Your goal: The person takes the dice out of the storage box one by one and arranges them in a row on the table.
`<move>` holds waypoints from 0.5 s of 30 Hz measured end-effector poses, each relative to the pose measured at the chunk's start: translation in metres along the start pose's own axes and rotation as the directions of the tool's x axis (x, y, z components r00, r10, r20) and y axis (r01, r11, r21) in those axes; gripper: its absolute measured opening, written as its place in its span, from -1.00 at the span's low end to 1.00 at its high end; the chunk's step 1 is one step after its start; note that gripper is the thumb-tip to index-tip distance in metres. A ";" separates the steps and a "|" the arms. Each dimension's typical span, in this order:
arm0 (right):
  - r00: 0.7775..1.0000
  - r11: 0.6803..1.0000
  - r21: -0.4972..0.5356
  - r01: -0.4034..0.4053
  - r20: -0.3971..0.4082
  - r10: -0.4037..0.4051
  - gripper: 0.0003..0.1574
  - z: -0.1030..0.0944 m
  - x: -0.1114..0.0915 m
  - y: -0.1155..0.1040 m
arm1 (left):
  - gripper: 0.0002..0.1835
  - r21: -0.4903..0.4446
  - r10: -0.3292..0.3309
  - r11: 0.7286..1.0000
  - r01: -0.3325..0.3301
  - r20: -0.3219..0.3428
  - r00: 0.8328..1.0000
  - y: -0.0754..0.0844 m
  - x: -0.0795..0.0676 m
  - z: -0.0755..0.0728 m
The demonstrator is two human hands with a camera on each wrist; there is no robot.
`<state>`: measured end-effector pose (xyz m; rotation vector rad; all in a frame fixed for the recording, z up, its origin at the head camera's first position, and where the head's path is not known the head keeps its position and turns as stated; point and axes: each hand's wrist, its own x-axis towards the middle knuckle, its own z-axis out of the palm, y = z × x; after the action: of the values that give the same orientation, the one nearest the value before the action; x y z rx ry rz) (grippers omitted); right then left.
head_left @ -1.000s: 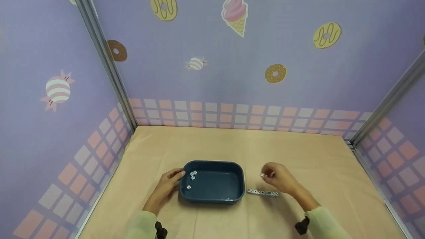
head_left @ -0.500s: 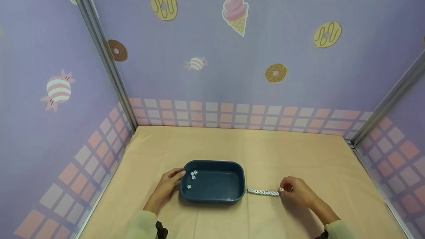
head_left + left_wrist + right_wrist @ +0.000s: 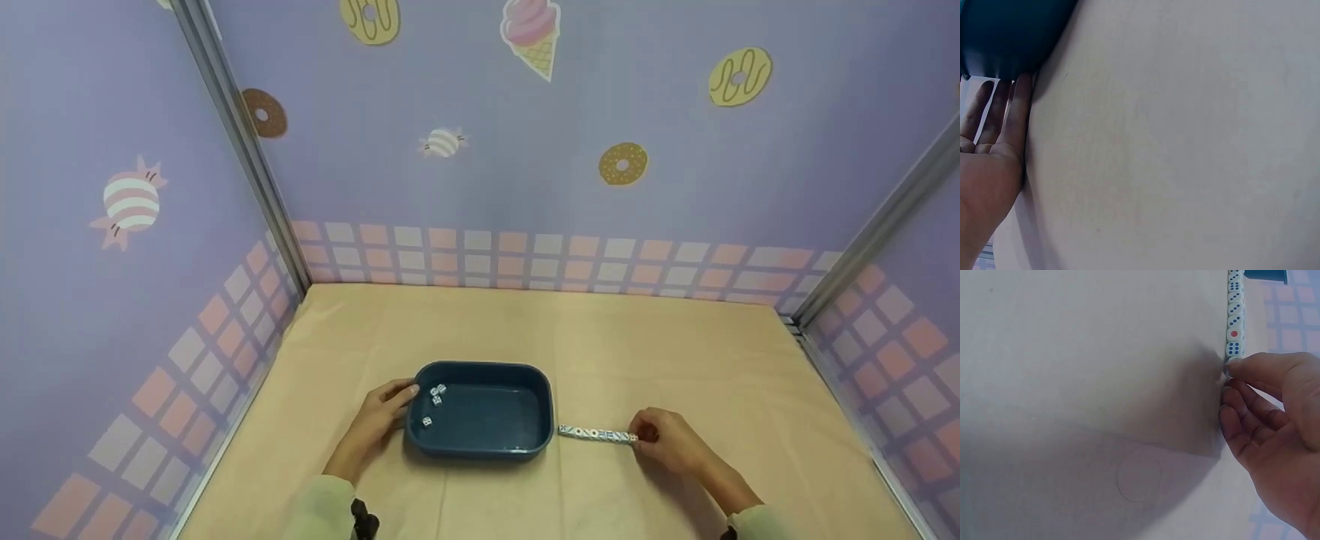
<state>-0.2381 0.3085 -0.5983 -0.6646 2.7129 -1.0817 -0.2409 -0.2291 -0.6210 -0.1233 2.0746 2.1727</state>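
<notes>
**A die (image 3: 634, 437) pinched at the free end of a dice row (image 3: 595, 434)**

Nearest, the right hand (image 3: 667, 441) rests low over the bench (image 3: 697, 352), its grip closed on the die between thumb and fingertips. The die stands in line with the row; the thumb hides whether it touches its neighbour, a six with blue pips. The step appears to be seating it: best done by keeping the die flat on the bench, squaring its face to the six and easing it in lightly, since a hard push could buckle the line. The pinch should part sideways, so that no fingertip drags the die out of true.

The row runs leftward to just beside the blue tray (image 3: 480, 453). At the tray's opposite end, the left hand (image 3: 382, 416) lays straight fingers against the outer wall, with a fingertip at the rim; this grip is slack, not clenched. It would serve best as a quiet steady, because a nudge of the tray could disturb the row.

Inside the tray, towards that hand, lie three dice (image 3: 437, 400) in a cluster and a lone die (image 3: 427, 421) nearer the front. Beyond rises the patterned wall (image 3: 540, 172).
</notes>
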 end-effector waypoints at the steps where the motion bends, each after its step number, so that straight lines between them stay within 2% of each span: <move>1: 1.000 1.000 0.000 -0.002 -0.001 0.002 -0.79 0.000 0.000 0.000 | -0.44 0.003 0.001 1.000 -0.001 0.001 1.000 0.000 0.000 0.000; 8: 1.000 1.000 -0.005 -0.019 0.013 0.019 -0.82 0.002 0.002 0.001 | -0.46 -0.040 -0.011 0.999 0.011 0.010 1.000 0.001 0.000 0.000; 15: 0.999 0.999 0.030 -0.039 0.016 0.039 -0.83 0.003 0.001 0.004 | -0.46 -0.030 -0.014 0.999 0.014 -0.002 1.000 0.000 0.002 0.001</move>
<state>-0.2391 0.3088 -0.6035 -0.6098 2.6793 -1.1016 -0.2425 -0.2278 -0.6214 -0.1425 2.0363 2.1974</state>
